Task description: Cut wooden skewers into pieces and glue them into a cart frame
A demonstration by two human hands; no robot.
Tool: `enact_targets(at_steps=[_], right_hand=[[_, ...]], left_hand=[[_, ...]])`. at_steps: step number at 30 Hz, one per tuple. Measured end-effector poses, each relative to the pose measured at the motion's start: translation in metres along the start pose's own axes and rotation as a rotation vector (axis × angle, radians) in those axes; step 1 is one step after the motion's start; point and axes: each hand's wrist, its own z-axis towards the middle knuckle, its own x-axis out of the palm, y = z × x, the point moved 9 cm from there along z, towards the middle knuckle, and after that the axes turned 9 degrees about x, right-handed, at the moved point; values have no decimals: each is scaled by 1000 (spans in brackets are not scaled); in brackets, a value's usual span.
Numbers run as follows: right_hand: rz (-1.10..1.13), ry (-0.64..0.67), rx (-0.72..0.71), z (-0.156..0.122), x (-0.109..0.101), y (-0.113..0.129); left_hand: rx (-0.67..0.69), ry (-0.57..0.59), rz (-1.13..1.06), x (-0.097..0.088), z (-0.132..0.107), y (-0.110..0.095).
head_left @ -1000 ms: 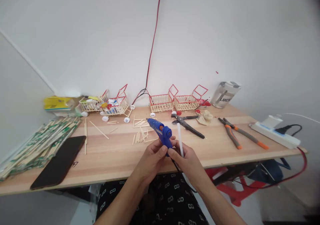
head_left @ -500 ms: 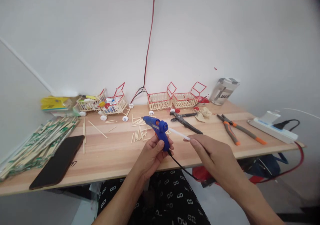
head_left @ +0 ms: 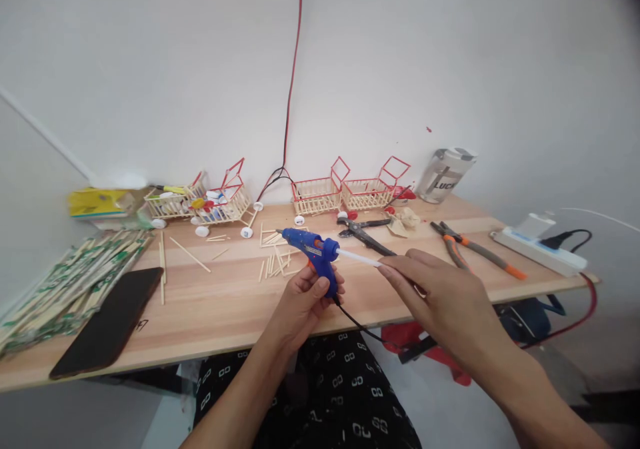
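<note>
Our left hand (head_left: pixel 309 294) holds the glue gun (head_left: pixel 320 254); at its 3 o'clock, our right hand (head_left: pixel 445 297) pinches the white stick (head_left: pixel 358 257). It may bend if pushed crooked.

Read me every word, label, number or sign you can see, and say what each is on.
"LUCK": on the jar, perhaps cut short by its curve.
Too blurred to read: print on the yellow pack and the wrappers.
Too small: the label on the glue gun, marks on a white wheel.
Unclear: a black mark on the table.
</note>
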Motion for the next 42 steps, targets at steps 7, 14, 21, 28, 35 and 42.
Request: enact_targets(at_steps=[7, 14, 21, 28, 35, 42], right_hand=[[-130, -55, -55, -1, -8, 3], [-76, 23, -98, 1, -13, 0], [118, 212, -30, 0, -2, -14], [193, 236, 20, -6, 6, -35], [264, 334, 77, -13, 23, -44], [210, 290, 30, -6, 16, -39]], left_hand=[[62, -75, 75, -5, 3, -3], [102, -72, 207, -6, 3, -5], [114, -103, 332, -7, 0, -6], [127, -117, 421, 0, -4, -6], [91, -141, 438, 1, -7, -1], [52, -77, 425, -2, -5, 6]])
